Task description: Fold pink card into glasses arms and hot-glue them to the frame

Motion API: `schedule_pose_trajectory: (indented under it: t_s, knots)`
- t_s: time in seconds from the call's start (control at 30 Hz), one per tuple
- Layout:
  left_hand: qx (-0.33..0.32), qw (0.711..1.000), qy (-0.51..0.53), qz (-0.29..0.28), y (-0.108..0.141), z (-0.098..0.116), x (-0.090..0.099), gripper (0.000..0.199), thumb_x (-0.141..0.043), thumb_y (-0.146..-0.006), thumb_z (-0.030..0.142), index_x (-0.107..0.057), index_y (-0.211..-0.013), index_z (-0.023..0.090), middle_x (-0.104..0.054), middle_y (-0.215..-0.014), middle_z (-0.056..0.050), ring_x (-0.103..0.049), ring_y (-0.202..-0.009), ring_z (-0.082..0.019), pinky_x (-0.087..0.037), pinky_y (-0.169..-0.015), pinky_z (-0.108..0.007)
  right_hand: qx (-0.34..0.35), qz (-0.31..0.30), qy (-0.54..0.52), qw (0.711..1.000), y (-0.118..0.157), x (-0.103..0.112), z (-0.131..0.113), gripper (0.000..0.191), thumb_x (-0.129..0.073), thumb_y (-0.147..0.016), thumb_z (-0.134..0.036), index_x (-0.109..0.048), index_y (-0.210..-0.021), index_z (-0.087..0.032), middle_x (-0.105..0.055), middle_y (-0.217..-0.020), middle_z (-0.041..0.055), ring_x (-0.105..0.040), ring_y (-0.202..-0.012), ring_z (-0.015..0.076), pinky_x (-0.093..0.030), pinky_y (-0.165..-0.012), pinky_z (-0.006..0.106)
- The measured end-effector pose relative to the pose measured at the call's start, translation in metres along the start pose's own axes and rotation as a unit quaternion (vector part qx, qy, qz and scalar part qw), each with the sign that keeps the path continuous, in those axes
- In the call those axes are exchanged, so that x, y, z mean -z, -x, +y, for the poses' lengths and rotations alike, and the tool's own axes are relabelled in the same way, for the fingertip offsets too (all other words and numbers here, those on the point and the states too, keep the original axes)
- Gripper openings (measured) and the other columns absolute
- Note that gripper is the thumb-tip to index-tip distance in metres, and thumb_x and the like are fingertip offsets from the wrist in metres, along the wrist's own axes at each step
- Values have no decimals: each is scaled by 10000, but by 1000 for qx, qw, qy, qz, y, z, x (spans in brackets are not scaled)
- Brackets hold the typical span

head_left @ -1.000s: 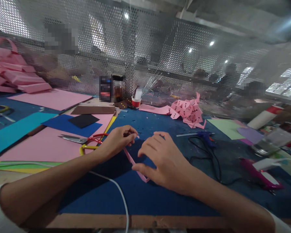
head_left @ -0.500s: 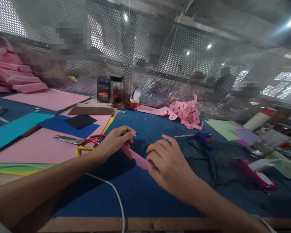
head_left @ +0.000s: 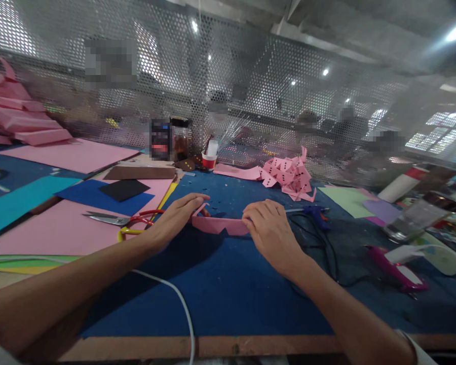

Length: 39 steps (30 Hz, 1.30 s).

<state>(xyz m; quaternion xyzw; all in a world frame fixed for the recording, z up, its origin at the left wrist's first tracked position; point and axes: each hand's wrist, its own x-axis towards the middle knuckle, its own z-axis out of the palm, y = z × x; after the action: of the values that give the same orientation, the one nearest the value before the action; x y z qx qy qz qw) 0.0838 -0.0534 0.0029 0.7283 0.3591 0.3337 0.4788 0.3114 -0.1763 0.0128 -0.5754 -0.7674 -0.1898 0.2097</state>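
Between my hands a pink paper strip (head_left: 222,226) stretches level above the blue table top, with a small V-shaped notch in its lower edge. My left hand (head_left: 180,215) grips its left end, where a narrow part of the paper bends upward. My right hand (head_left: 268,223) has its fingers closed on the strip's right end; that end is hidden behind them. Just left of my left hand lie scissors (head_left: 116,219) with red handles, on pink paper, and a yellow-handled tool (head_left: 127,233) beside them.
A heap of dotted pink paper pieces (head_left: 287,175) lies at the back. On the right are a blue glue gun (head_left: 317,215) with a black cord, a magenta device (head_left: 397,268) and a clear jar (head_left: 421,215). A white cable (head_left: 175,291) crosses the front edge. Coloured sheets (head_left: 66,154) cover the left.
The pink strip has swung from a slant to level. My right hand has moved up and its spread fingers have closed on the strip; the strip's left end now bends upward.
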Motion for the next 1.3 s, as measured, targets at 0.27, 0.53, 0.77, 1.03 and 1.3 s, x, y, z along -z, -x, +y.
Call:
schedule_pose_trajectory:
  t_s: [0.27, 0.53, 0.77, 1.03, 1.3]
  knots:
    - [69, 996, 58, -7, -10, -8, 0, 507, -565, -915, 503, -641, -1331, 223, -773, -1186, -98, -746, -942, -251, -576, -905, -409, -42, -16, 4, 999, 0, -15, 20, 166, -482, -1066, -185, -635, -1006, -208, -709, -1104, 75, -581, -1030, 252, -367, -980, 415]
    - [18, 999, -40, -16, -14, -17, 2, 522, -645, -786, 426, -702, -1255, 204, -745, -1222, -96, -731, -939, -250, -606, -809, -361, -83, -34, -51, 995, -2, -20, 23, 202, -470, -1072, -202, -650, -981, -207, -712, -1125, 64, -596, -1042, 244, -382, -956, 406]
    - [-61, 986, -156, -15, -12, -15, 4, 419, -585, -798, 387, -753, -1151, 238, -727, -1206, -71, -681, -897, -244, -538, -882, -400, -118, -14, -99, 988, -4, -18, 23, 236, -467, -1067, -217, -681, -969, -226, -724, -1124, 59, -615, -1073, 243, -388, -958, 410]
    - [-107, 972, -211, 6, -11, -15, 2, 296, -573, -882, 430, -741, -1024, 231, -730, -1141, -76, -692, -996, -267, -536, -855, -368, -105, -23, -132, 985, -3, -18, 23, 134, -567, -1039, -246, -686, -982, -224, -718, -1116, 54, -620, -1082, 240, -400, -960, 404]
    - [-121, 960, -249, 46, -16, -14, 10, 317, -519, -948, 456, -709, -1065, 230, -725, -1172, -76, -695, -975, -253, -535, -844, -361, -108, 20, -133, 985, -3, -20, 27, 162, -531, -1053, -241, -680, -993, -217, -728, -1074, 56, -635, -1061, 239, -403, -965, 406]
